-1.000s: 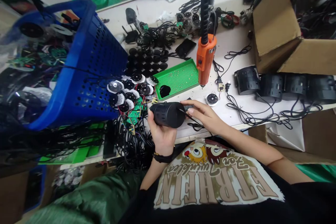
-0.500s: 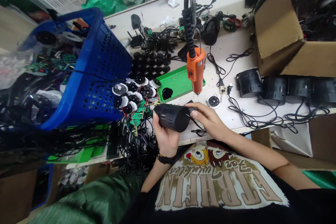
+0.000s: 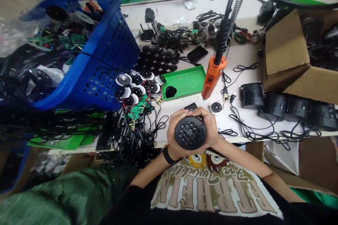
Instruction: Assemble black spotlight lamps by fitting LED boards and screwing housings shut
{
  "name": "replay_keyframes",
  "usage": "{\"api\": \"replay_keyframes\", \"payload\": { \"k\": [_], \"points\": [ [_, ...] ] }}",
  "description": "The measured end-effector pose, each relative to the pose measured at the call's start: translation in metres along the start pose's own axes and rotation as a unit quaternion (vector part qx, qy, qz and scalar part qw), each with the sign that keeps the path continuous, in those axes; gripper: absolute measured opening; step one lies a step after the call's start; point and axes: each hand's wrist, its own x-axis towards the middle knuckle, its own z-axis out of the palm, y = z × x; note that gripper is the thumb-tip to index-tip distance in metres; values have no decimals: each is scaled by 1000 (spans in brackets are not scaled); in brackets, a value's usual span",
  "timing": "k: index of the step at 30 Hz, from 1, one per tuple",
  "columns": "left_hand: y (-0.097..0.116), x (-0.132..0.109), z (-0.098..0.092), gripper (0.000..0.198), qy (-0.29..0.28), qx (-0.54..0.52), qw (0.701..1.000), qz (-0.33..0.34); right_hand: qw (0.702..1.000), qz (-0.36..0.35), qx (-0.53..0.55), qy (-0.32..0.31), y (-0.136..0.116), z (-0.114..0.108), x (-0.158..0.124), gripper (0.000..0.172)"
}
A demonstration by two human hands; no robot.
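In the head view, a black cylindrical housing (image 3: 190, 133) is grasped firmly between the left hand (image 3: 174, 137) and the right hand (image 3: 208, 127), and is held just above the front edge of the desk (image 3: 237, 56). Its perforated end is now turned up toward the camera, whereas in the earlier frame the housing was carried on its side, cradled by the left hand, with the right fingertips at its far end. Both hands are now clenched around the body, their fingers meeting on the far side. A wristwatch (image 3: 166, 154) is worn on the left wrist. An orange electric screwdriver (image 3: 213, 77) is suspended from a black cable (image 3: 224, 35), now tilted rather than nearly upright as before, with its tip near a small round disc (image 3: 216, 107). A green perforated tray (image 3: 185, 82) is placed to the left of the screwdriver. A tangle of black wires (image 3: 134, 140) lies left of the hands, below a tilted blue plastic basket (image 3: 105, 59). A row of similar black housings (image 3: 277, 105) is lined up on the right, in front of a cardboard box (image 3: 286, 52).
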Motion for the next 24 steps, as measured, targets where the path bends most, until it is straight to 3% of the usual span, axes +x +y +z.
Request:
{"api": "replay_keyframes", "payload": {
  "k": [5,12,17,21,24],
  "points": [
    [-2,-2,7,118,34,7,999,12,1000,18,9,7,7,0,0,56],
    [-6,-3,4,120,35,47,998,33,999,28,34,-19,-16,0,-2,67],
    [-6,-4,0,98,33,85,995,33,997,13,64,33,-27,2,-4,66],
    [-3,-4,0,95,16,93,994,47,999,-36,11,33,-31,-1,-4,70],
    [-3,-6,3,91,25,94,994,47,998,-38,5,40,-33,-2,-2,64]
  ]
}}
